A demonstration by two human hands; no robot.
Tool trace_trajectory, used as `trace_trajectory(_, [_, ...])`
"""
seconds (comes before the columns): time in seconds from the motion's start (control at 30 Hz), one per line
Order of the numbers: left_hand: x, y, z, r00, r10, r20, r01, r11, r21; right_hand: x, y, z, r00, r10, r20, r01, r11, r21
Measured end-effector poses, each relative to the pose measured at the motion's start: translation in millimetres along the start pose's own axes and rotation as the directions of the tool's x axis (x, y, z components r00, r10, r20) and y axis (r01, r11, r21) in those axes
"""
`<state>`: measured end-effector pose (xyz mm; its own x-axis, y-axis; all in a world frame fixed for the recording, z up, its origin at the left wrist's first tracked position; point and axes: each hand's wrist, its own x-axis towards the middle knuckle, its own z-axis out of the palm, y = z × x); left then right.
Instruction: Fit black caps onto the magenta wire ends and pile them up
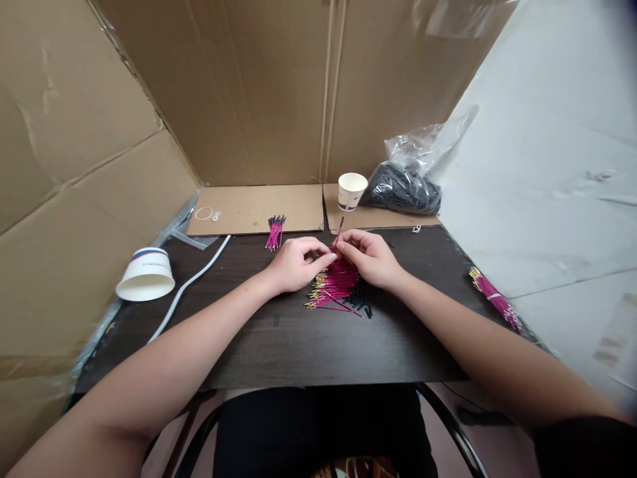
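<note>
My left hand (301,263) and my right hand (371,257) meet fingertip to fingertip above the middle of the dark table. Both are closed in a pinch around the lower part of a thin magenta wire (339,232), which stands up between them with a black sleeve on its upper end. Its lower end is hidden by my fingers. Beneath and in front of the hands lies a loose pile of magenta wires (338,280) with gold-coloured tips to the left. Short black sleeves (357,299) are scattered at the pile's right side.
Beyond my left hand lies a small bunch of black-ended magenta wires (275,232). A paper cup (352,192) and a plastic bag of black pieces (402,189) stand behind. Another cup (144,274) and a white cable (192,282) are left; a tied wire bundle (495,299) lies right.
</note>
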<state>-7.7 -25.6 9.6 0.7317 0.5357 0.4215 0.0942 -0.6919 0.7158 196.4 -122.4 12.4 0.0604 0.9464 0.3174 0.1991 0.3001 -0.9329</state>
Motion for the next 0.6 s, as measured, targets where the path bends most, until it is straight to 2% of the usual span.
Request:
trace_trajectory(0.13, [-1.7,3.9,3.6,0.999,0.032,-0.014,-0.032,0.999,-0.013,-0.5,-1.1,-0.4,1.000,-0.017,-0.015,0.017,1.000,-0.018])
trace_trajectory(0.23, [-2.1,6.0,3.4,0.999,0.013,-0.039,-0.013,1.000,0.003,-0.6,0.3,-0.8,0.999,-0.017,-0.030,0.015,0.999,-0.046])
trace_trajectory(0.3, [-1.6,6.7,0.5,0.996,-0.011,-0.087,0.017,0.997,0.073,-1.0,2.4,-1.0,0.998,-0.014,-0.062,0.009,0.996,-0.090])
trace_trajectory(0.37, [-0.1,6.0,-5.1,0.986,-0.032,-0.165,0.069,0.972,0.224,-2.0,4.5,-1.3,0.995,-0.020,-0.093,0.005,0.988,-0.153])
trace_trajectory(0.43, [2.4,3.4,-13.3,0.970,-0.060,-0.237,0.159,0.891,0.424,-3.3,5.5,-2.0,0.994,-0.055,-0.097,0.029,0.968,-0.249])
trace_trajectory(0.5, [5.4,-0.3,-22.5,0.956,-0.103,-0.276,0.254,0.764,0.593,-4.8,5.1,-2.8,0.991,-0.122,-0.064,0.091,0.930,-0.356])
trace_trajectory(0.6, [9.3,-5.6,-33.5,0.940,-0.191,-0.283,0.339,0.619,0.709,-6.2,2.5,-3.8,0.979,-0.205,-0.001,0.183,0.876,-0.446])
